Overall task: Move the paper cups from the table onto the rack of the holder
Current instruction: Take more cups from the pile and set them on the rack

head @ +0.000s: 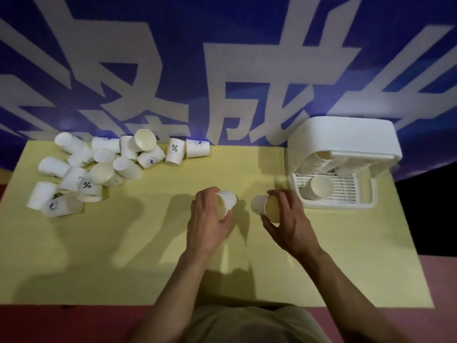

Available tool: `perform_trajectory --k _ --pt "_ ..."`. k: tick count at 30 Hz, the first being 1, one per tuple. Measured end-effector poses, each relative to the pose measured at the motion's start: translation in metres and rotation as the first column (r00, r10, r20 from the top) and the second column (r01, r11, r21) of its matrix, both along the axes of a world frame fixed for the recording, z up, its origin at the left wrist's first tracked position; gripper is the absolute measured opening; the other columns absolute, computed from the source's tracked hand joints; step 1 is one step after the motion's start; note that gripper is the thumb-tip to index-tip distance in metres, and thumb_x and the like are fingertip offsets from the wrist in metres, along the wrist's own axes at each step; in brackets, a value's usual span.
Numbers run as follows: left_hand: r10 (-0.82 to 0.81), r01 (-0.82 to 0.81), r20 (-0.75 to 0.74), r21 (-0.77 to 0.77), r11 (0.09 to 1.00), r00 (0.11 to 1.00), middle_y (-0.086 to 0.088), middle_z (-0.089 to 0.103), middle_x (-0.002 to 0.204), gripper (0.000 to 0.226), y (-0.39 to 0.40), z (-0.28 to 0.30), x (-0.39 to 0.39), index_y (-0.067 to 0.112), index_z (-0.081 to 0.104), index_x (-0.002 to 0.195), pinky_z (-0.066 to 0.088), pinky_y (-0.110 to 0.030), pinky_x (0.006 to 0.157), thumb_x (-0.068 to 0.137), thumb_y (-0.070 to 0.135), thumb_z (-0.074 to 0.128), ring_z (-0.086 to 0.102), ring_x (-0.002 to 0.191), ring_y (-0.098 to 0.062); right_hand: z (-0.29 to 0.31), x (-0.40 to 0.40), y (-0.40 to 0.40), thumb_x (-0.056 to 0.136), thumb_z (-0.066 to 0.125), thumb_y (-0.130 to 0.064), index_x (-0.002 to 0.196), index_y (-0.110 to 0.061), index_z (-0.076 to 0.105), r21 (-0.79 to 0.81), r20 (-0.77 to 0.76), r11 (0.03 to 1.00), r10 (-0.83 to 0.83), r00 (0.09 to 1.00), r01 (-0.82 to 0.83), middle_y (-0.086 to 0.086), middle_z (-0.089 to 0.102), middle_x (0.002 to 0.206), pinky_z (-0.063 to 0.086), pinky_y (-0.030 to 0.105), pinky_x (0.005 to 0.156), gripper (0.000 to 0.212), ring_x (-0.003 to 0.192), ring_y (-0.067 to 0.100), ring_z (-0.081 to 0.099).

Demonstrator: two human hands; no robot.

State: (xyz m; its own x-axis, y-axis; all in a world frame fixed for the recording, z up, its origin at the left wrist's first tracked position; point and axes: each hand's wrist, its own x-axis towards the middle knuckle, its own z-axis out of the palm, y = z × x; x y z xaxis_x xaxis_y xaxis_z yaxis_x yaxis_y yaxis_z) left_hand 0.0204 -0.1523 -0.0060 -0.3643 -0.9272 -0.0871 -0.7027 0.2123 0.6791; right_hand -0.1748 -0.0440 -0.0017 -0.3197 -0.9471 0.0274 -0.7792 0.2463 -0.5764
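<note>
While unracked, cups [228, 200] in hands [209, 225].

The holder [346, 134] hood hides most cups inside; pile [94, 169] prints blur unreadably.

Worktop [148, 256]: pale yellow surface.
Far left: heap of white paper cups [99, 167], most tipped over, some printed.
Far right: white cup holder [343, 154], its slatted rack [346, 191] in front.
</note>
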Motion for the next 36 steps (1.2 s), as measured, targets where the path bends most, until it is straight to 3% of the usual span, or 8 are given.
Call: perform_trajectory --k 6,11,15,18,25,36 --pt "-0.075 0.069 -0.071 -0.086 0.994 0.995 0.006 0.041 0.134 0.062 0.054 0.022 -0.118 0.032 0.045 0.138 0.054 -0.037 0.089 0.084 0.029 0.075 0.049 0.122 -0.021 0.006 -0.093 0.062 0.086 0.078 -0.035 0.143 -0.026 0.047 -0.052 0.032 0.998 -0.029 0.999 0.031 0.001 0.043 0.138 0.061 0.041 0.073 0.065 0.117 0.026 0.054" --pt "-0.107 0.1 -0.081 -0.089 0.991 0.991 0.007 0.043 0.135 0.074 0.078 0.032 -0.194 0.029 0.038 0.143 0.047 -0.03 0.099 0.082 0.028 0.079 0.047 0.126 -0.017 0.012 -0.159 0.101 0.087 0.075 -0.035 0.146 -0.029 0.047 -0.057 0.098 0.994 -0.083 0.992 0.089 0.0 0.042 0.14 0.06 0.041 0.084 0.065 0.122 0.023 0.053" --pt "-0.148 0.142 -0.039 -0.128 0.982 0.988 0.009 0.043 0.135 0.072 0.084 0.035 -0.234 0.029 0.039 0.138 0.047 -0.028 0.099 0.079 0.027 0.082 0.046 0.126 -0.015 0.011 -0.196 0.112 0.087 0.075 -0.033 0.146 -0.027 0.048 -0.081 0.119 0.991 -0.093 0.989 0.103 0.002 0.042 0.141 0.057 0.043 0.092 0.065 0.124 0.024 0.052" --pt "-0.194 0.193 0.003 -0.14 0.971 0.981 0.009 0.041 0.135 0.07 0.085 0.033 -0.255 0.035 0.039 0.135 0.047 -0.027 0.096 0.08 0.029 0.082 0.046 0.125 -0.015 0.008 -0.212 0.117 0.089 0.074 -0.033 0.147 -0.028 0.046 -0.095 0.136 0.988 -0.112 0.984 0.125 0.002 0.042 0.142 0.057 0.043 0.092 0.065 0.125 0.024 0.052" --pt "-0.211 0.225 0.112 -0.13 0.966 0.971 0.006 0.038 0.139 0.066 0.084 0.01 -0.282 0.032 0.043 0.142 0.057 -0.04 0.085 0.086 0.026 0.077 0.045 0.127 -0.022 -0.001 -0.237 0.119 0.092 0.071 -0.035 0.149 -0.032 0.042 -0.09 0.173 0.989 -0.103 0.98 0.12 -0.003 0.04 0.143 0.059 0.042 0.089 0.064 0.126 0.022 0.051" --pt "-0.22 0.22 0.304 0.035 0.975 0.927 0.005 0.038 0.146 0.072 0.076 -0.029 -0.304 0.033 0.041 0.15 0.052 -0.041 0.095 0.087 0.029 0.077 0.044 0.125 -0.026 -0.011 -0.261 0.112 0.091 0.072 -0.034 0.149 -0.031 0.044 -0.042 0.17 0.992 -0.114 0.979 0.123 -0.002 0.041 0.143 0.06 0.044 0.084 0.064 0.127 0.023 0.051"
